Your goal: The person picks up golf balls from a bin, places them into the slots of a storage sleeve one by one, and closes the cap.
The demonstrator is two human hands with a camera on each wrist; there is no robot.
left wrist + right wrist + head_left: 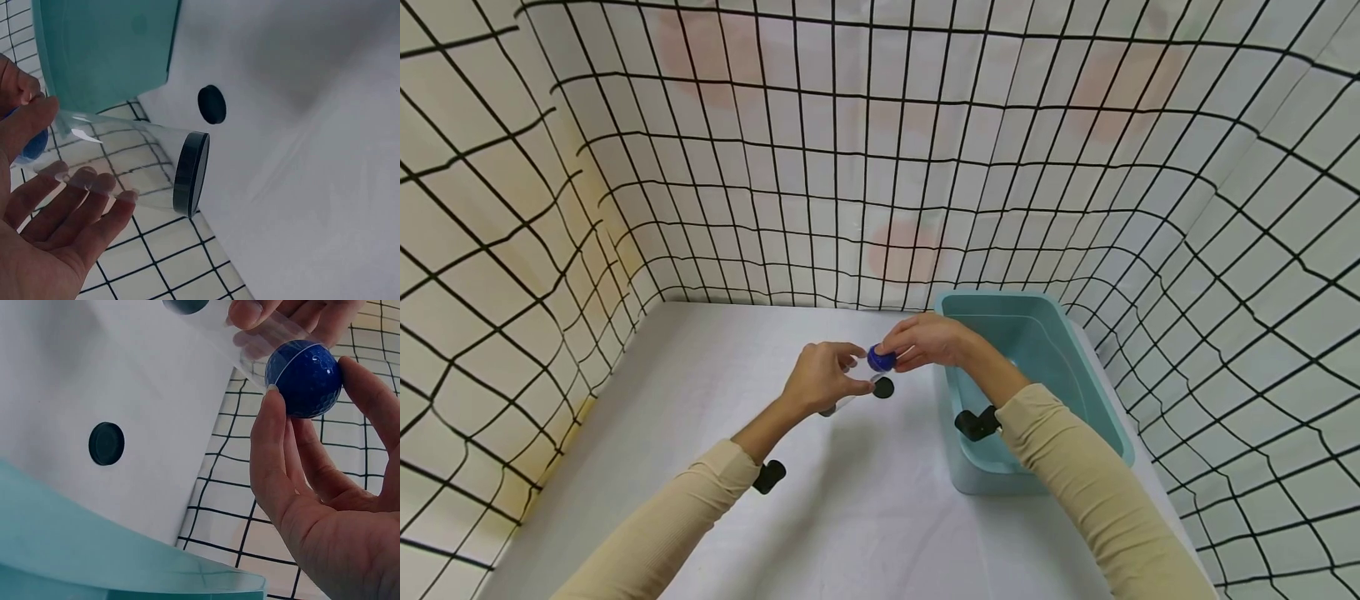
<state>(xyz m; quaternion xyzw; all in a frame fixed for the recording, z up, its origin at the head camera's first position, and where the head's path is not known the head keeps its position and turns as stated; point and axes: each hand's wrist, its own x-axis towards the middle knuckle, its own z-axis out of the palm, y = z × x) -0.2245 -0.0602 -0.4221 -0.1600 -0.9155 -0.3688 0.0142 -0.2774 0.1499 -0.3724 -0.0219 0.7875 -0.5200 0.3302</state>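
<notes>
My left hand (826,377) grips a clear plastic tube (147,147), its fingers along one side and the thumb across the other. A black cap (191,175) closes the tube's far end. Between the thumb and fingers of my right hand (927,340) is a shiny blue golf ball (306,379) with a thin pale line round it. The ball sits right at the tube's uncapped mouth, partly overlapping it in the right wrist view. A loose black cap (883,387) lies on the white table just below the hands.
A teal plastic tub (966,467) stands on the right of the table (880,517), under my right forearm. Black wire mesh (865,158) walls in the back and both sides, with pale cloth behind it. Small black cameras (769,477) ride on both wrists.
</notes>
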